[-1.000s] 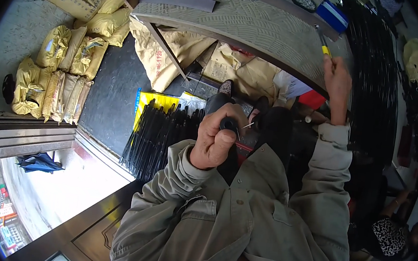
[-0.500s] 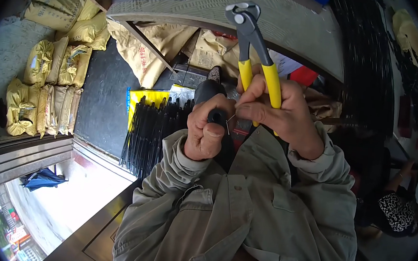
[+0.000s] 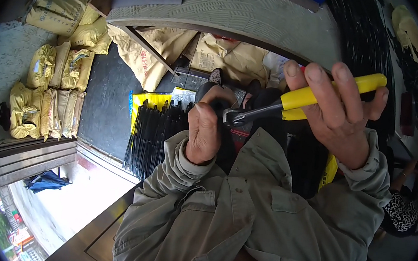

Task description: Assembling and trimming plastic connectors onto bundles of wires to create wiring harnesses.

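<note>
My left hand [image 3: 202, 134] is closed around a black tube-like piece [image 3: 218, 103], its dark end showing above the thumb; the rest is hidden by my fingers. My right hand [image 3: 339, 110] grips a pair of end-cutting pincers [image 3: 258, 111] with yellow handles and a dark metal head. The fingers lie across the handles, fairly loosely spread. The pincers' head points left and sits right beside the tube's end, near my left fingertips. Whether the jaws bite on the thin wire there cannot be made out.
A bunch of thin black rods [image 3: 150, 135] stands left of my left hand. Yellow-brown sacks [image 3: 50, 110] are stacked at the far left. A grey patterned tabletop [image 3: 240, 10] spans the far side, with sacks [image 3: 236, 57] beneath. Long black strands [image 3: 359, 59] hang at right; another person [image 3: 402, 209] is beyond.
My right hand has moved right and swung the pincers from upright to nearly level, bringing their head down to the tube's end. The thin wire seen there before no longer shows clearly.
</note>
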`<state>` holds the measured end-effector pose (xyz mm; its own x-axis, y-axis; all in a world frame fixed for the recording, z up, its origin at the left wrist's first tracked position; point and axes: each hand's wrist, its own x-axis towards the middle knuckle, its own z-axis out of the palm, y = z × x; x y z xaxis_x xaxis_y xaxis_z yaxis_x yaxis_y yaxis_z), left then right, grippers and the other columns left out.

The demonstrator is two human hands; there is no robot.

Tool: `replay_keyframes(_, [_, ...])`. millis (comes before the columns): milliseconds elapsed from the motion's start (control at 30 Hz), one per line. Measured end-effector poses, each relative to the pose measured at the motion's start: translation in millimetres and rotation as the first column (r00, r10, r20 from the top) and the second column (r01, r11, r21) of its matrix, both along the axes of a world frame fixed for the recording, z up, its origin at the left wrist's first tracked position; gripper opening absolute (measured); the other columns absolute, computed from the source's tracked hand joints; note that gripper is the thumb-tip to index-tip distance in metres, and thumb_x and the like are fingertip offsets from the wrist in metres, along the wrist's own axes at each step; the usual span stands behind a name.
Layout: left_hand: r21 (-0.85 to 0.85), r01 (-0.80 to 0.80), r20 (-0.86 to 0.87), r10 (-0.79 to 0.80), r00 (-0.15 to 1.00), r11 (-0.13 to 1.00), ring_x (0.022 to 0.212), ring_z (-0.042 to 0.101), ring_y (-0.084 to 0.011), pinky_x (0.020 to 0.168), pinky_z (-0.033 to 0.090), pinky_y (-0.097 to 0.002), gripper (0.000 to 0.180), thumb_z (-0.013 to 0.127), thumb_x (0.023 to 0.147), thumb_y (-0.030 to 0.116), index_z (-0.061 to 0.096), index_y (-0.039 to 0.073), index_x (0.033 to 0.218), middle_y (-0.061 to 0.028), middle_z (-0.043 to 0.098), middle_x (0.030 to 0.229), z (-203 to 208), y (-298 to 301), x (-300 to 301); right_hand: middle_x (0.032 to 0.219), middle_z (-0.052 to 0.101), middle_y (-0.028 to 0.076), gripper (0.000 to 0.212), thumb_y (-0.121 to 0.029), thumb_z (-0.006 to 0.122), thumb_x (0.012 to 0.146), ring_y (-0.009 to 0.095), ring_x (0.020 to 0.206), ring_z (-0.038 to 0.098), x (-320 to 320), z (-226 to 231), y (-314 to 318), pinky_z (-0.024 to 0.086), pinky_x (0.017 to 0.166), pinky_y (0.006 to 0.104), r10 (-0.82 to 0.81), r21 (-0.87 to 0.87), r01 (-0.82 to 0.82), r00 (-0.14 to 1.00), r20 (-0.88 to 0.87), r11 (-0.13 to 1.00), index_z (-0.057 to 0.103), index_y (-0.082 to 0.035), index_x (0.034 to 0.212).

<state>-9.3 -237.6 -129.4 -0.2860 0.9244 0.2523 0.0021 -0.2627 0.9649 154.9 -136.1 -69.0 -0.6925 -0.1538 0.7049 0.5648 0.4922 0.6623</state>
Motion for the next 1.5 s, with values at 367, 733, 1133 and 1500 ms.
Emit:
replay_keyframes(367, [-0.027,0.040,0.114,-0.037,0.993,0.999,0.066,0.051,-0.0090,0.061,0.039,-0.0195,0.063,0.020,0.091,0.052,0.051,-0.002,0.091,-0.0048,0.056,0.077,-2,-4,3,0.111,0.042,-0.005,0.016,-0.028,0.070,0.074,0.014,0.114,0.041,9,-18,11,0.014,0.107,0.0479,-0.071,0.014,0.072,0.995,-0.067,0.997,0.058,-0.022,0.083])
replay_keyframes(733, [0.059,-0.102,-0.180,0.111,0.977,0.993,0.077,0.059,-0.0178,0.070,0.043,-0.0239,0.059,0.020,0.093,0.046,0.052,-0.003,0.099,-0.0124,0.061,0.086,-9,-5,2,0.110,0.049,0.004,0.023,-0.017,0.068,0.076,0.018,0.103,0.051,18,-36,-46,0.037,0.091,0.0435,-0.119,-0.632,0.184,0.982,0.144,0.753,0.058,-0.007,0.095])
replay_keyframes(1133, [0.137,0.745,-0.398,-0.652,0.645,0.653,0.095,0.057,-0.0276,0.080,0.045,-0.0320,0.060,0.072,0.067,0.026,0.045,0.001,0.114,-0.0159,0.054,0.110,-10,-1,-39,0.108,0.049,0.014,0.035,-0.019,0.066,0.074,0.025,0.094,0.055,46,5,-42,0.048,0.072,0.0365,0.402,-0.956,0.269,0.867,0.295,0.121,0.053,0.001,0.100])
replay_keyframes(1500, [0.132,0.442,-0.302,-0.389,0.870,0.887,0.093,0.058,-0.0247,0.079,0.044,-0.0293,0.054,0.072,0.069,0.021,0.047,0.001,0.114,-0.0142,0.055,0.107,-27,-1,-18,0.117,0.045,0.015,0.030,-0.011,0.061,0.075,0.028,0.102,0.050,47,-30,-34,0.041,0.085,0.0414,0.084,-0.820,0.274,0.929,0.361,0.502,0.054,-0.001,0.103])
